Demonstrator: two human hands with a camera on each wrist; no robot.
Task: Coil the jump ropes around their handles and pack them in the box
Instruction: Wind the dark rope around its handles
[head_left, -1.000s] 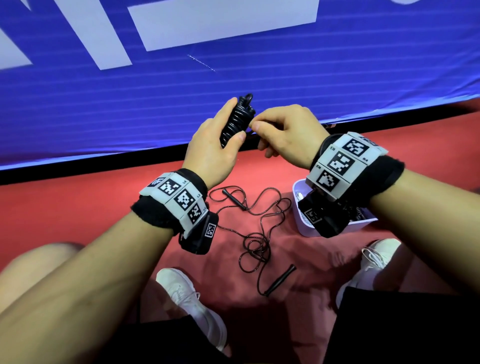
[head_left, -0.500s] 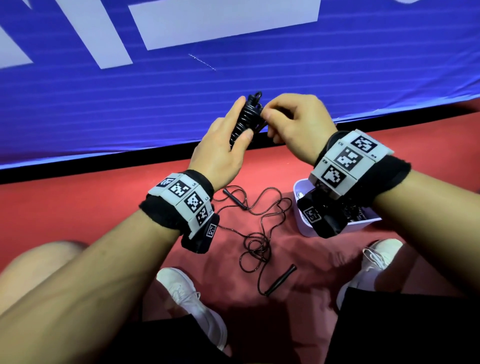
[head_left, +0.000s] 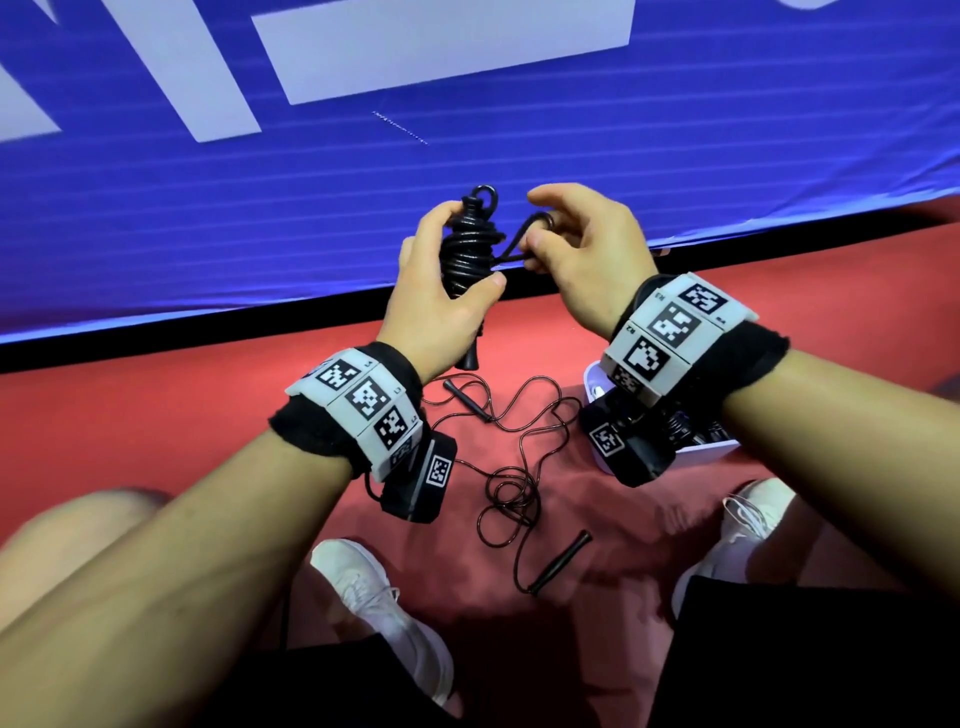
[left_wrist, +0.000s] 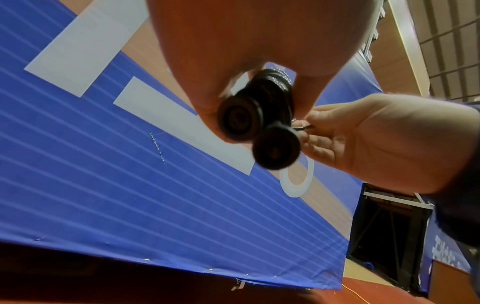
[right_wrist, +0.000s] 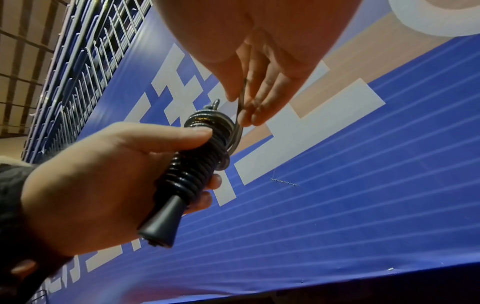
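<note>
Finishing the wrap on the first black jump rope bundle (head_left: 470, 249), I hold its two black plastic handles side by side in my left hand (head_left: 441, 306), fingers and thumb curled round the glossy cord wound over them. The bundle stands nearly upright in front of the blue padded wall mat (head_left: 208, 208), the flared handle ends poking out below my palm. My right hand (head_left: 582, 254) pinches the last short loop of cord (head_left: 524, 234) just beside the coil, index finger lifted clear.

I judge this the securing step: the winding looks complete, and the free loop has yet to be tucked. Next I need to thread or wedge that loop under an upper turn, keeping the left grip firm so the springy cord does not unwind.

A second thin black jump rope (head_left: 511, 467) lies loose and tangled on the red floor mat (head_left: 156, 415) between my white shoes, uncoiled. The white plastic box (head_left: 722, 449) sits on the floor under my right wrist, mostly hidden; some dark contents show inside, but I cannot tell what.
</note>
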